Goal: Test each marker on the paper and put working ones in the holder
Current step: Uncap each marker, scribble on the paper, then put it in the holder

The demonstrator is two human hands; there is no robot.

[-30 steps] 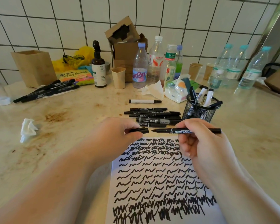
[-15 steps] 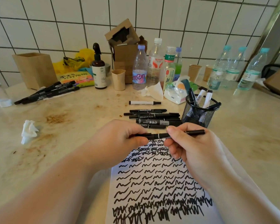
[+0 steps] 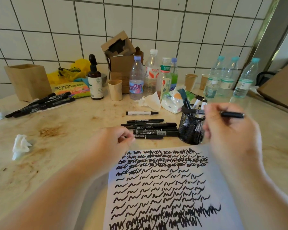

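Several markers (image 3: 150,128) lie untested on the tabletop (image 3: 73,130) above the scribbled paper (image 3: 165,188); a few stand in the holder (image 3: 191,127). Right hand (image 3: 226,130) grips a pen (image 3: 232,115) beside the holder's rim, left hand (image 3: 113,141) curled, contents unclear.

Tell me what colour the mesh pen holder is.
Black, seen clearly in the head view: the wire mesh pen holder beside the scribbled paper.
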